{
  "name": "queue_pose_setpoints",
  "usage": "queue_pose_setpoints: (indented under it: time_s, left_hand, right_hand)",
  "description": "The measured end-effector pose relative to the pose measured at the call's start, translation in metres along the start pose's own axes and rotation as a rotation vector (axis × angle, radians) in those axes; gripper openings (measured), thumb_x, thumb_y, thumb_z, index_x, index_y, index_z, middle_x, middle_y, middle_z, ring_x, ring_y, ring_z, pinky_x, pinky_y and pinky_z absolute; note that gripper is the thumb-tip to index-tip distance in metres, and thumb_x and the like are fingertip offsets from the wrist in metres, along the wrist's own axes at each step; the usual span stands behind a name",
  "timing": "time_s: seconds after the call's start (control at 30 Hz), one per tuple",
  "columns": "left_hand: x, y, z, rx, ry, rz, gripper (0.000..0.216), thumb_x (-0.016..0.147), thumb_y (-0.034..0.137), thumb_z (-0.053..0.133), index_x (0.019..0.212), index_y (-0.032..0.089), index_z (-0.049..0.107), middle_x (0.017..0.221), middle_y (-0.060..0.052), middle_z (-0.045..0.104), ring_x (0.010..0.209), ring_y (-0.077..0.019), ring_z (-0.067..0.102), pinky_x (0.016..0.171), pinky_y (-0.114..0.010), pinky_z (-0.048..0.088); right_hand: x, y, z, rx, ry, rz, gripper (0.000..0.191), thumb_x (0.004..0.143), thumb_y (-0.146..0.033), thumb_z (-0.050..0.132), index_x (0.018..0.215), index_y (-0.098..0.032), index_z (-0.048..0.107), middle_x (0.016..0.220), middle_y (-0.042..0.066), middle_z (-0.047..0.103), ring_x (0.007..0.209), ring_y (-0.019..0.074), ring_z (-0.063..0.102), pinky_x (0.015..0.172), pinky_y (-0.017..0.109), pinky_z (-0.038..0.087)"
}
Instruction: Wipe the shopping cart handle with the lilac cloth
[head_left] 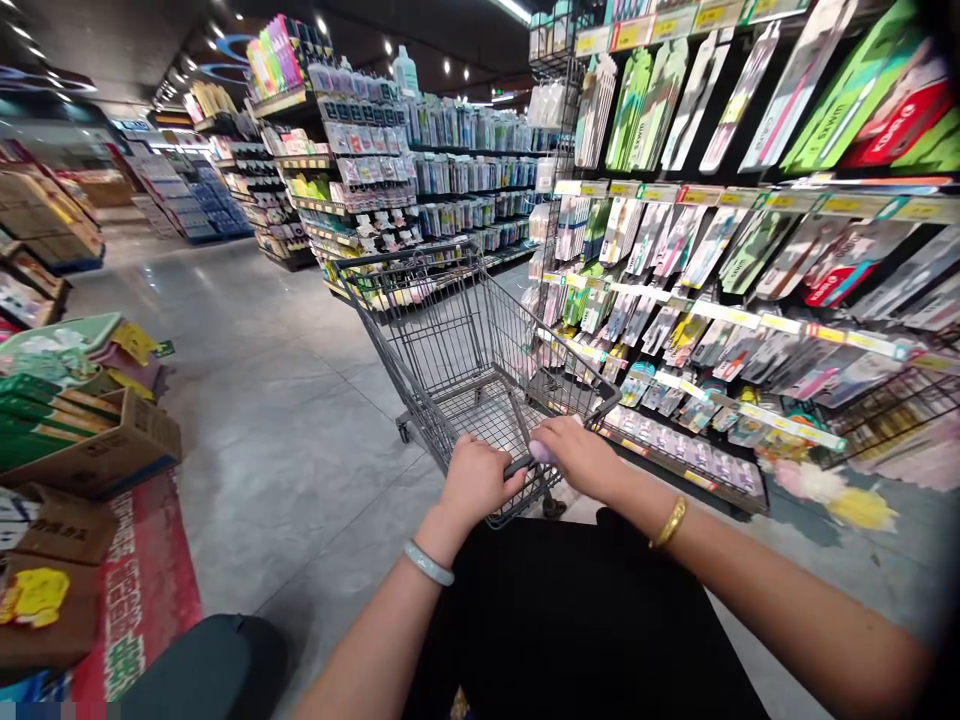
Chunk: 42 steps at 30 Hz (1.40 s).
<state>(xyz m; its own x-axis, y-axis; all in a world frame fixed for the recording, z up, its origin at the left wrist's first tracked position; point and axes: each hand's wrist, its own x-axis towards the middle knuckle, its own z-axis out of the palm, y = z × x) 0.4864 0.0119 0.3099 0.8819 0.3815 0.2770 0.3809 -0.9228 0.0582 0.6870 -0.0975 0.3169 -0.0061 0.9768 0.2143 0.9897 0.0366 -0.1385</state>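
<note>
A grey wire shopping cart (457, 340) stands in front of me in a store aisle, its basket holding nothing I can see. My left hand (476, 482), with a pale bangle on the wrist, is wrapped round the cart's handle bar (517, 466). My right hand (577, 455), with a gold bracelet, is closed on the same bar just to the right. A small pale purple piece shows between the two hands on the bar. My black clothing fills the bottom middle of the view.
A rack of hanging toothbrush packs (735, 260) runs along the right, close to the cart. Shelves of toiletries (375, 170) stand ahead. On the left, cardboard boxes with green packs (82, 430) sit on a red mat. Grey tiled floor (247, 400) stretches ahead to the left.
</note>
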Motion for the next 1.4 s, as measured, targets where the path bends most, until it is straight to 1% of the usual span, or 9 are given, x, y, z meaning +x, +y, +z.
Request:
queue_pose_setpoints:
  time_s: [0.2,0.3,0.43,0.63,0.73,0.87,1.07,1.27,1.4]
  left_hand:
    - [-0.008,-0.032,-0.015,0.004,-0.094,-0.011,0.042,0.089,0.051,0.048,0.070,0.019,0.066,0.069,-0.008,0.067,0.075,-0.0215,0.061,0.083,-0.039,0.034]
    - [-0.005,-0.030,-0.018,0.014,-0.113,-0.030,0.038,0.088,0.051,0.051,0.076,0.019,0.068,0.073,-0.008,0.069,0.080,-0.0230,0.063,0.092,-0.041,0.034]
    - [0.001,-0.018,-0.014,0.064,-0.102,-0.128,0.034,0.089,0.047,0.052,0.089,0.017,0.067,0.082,-0.010,0.072,0.082,-0.0244,0.066,0.095,-0.042,0.036]
    - [0.003,-0.024,-0.005,0.066,-0.222,-0.252,0.052,0.088,0.067,0.041,0.097,0.021,0.065,0.082,-0.009,0.071,0.078,-0.0255,0.067,0.067,-0.032,0.044]
    - [0.004,-0.026,-0.003,0.091,-0.224,-0.234,0.047,0.091,0.061,0.041,0.094,0.021,0.066,0.081,-0.009,0.071,0.079,-0.0258,0.067,0.067,-0.032,0.044]
    - [-0.001,-0.030,-0.004,0.117,-0.223,-0.251,0.035,0.092,0.049,0.046,0.096,0.022,0.068,0.082,-0.009,0.071,0.079,-0.0246,0.067,0.067,-0.031,0.044]
    - [-0.013,-0.048,-0.012,0.117,-0.231,-0.239,0.045,0.093,0.058,0.038,0.089,0.023,0.067,0.078,-0.007,0.070,0.077,-0.0239,0.067,0.065,-0.030,0.042]
    - [-0.002,-0.047,-0.018,0.043,-0.235,-0.212,0.061,0.095,0.063,0.021,0.104,0.021,0.065,0.090,-0.011,0.072,0.083,-0.0251,0.068,0.070,-0.033,0.044]
    - [0.001,-0.048,-0.018,-0.031,-0.289,-0.252,0.070,0.093,0.067,0.014,0.102,0.022,0.067,0.091,-0.010,0.072,0.086,-0.0251,0.068,0.068,-0.032,0.045]
  right_hand:
    - [0.014,0.006,0.000,0.045,-0.075,-0.012,0.045,0.085,-0.009,0.054,0.125,-0.027,0.053,0.129,0.005,0.055,0.117,0.0214,0.049,0.097,0.035,0.044]
    - [0.029,-0.022,0.006,-0.027,-0.064,0.082,0.037,0.084,-0.008,0.054,0.118,-0.024,0.057,0.117,0.008,0.060,0.109,0.0239,0.052,0.090,0.035,0.047]
    - [0.035,-0.060,0.017,-0.026,0.004,0.015,0.032,0.089,-0.011,0.050,0.118,-0.023,0.056,0.116,0.009,0.059,0.112,0.0233,0.050,0.087,0.032,0.048]
    - [0.023,-0.011,0.008,0.017,0.011,0.121,0.042,0.084,-0.012,0.059,0.123,-0.028,0.055,0.127,0.006,0.056,0.118,0.0230,0.049,0.091,0.034,0.046]
    - [0.030,-0.028,0.014,-0.012,0.012,0.219,0.037,0.085,-0.009,0.055,0.118,-0.025,0.057,0.120,0.009,0.058,0.114,0.0249,0.050,0.088,0.036,0.047]
    - [0.040,-0.064,0.027,0.000,0.080,0.104,0.039,0.085,-0.007,0.050,0.119,-0.025,0.055,0.122,0.008,0.057,0.116,0.0234,0.048,0.087,0.033,0.048]
    - [0.032,-0.033,0.017,0.040,0.031,0.178,0.050,0.077,-0.009,0.062,0.122,-0.029,0.055,0.127,0.004,0.056,0.117,0.0239,0.050,0.088,0.034,0.048]
    - [0.047,-0.082,0.034,0.147,0.174,0.187,0.041,0.081,-0.009,0.052,0.118,-0.025,0.055,0.123,0.008,0.057,0.117,0.0242,0.048,0.096,0.036,0.045]
    - [0.043,-0.057,0.025,0.154,0.050,0.122,0.048,0.076,-0.008,0.058,0.119,-0.029,0.055,0.124,0.003,0.057,0.115,0.0218,0.050,0.095,0.035,0.045]
